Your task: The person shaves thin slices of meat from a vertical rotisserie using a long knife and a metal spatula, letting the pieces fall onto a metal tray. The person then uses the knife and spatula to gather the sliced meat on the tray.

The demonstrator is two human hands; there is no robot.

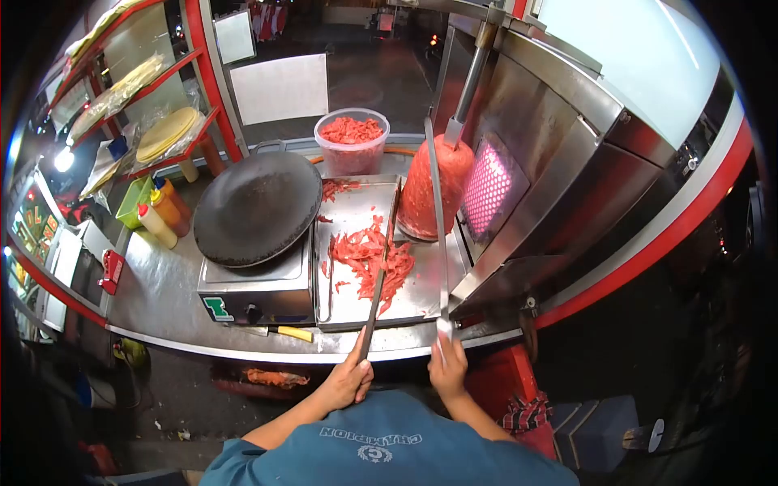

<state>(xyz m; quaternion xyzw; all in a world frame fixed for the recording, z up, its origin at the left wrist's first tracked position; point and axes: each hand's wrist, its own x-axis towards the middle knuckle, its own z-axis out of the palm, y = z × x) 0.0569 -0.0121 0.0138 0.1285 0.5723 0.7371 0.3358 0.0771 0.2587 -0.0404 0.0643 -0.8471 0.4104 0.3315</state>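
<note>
My left hand (344, 382) is closed round the handle end of a long dark tool (381, 279), which reaches up over the metal tray. My right hand (448, 368) grips the pale handle of a long knife (439, 219). The knife's blade stretches up in front of the reddish meat cone (419, 192) on its vertical spit. Shaved red meat (354, 248) lies in the metal tray (421, 304), partly under the dark tool. A pair of metal tongs (326, 283) rests at the tray's left side.
Left of the tray, a black round griddle (258, 206) sits on a stove (267, 287). Behind the tray stands a tub of red meat (352, 139). A glowing burner (489, 188) is beside the cone. Sauce bottles (158, 225) and a yellow-handled knife (292, 333) are at left.
</note>
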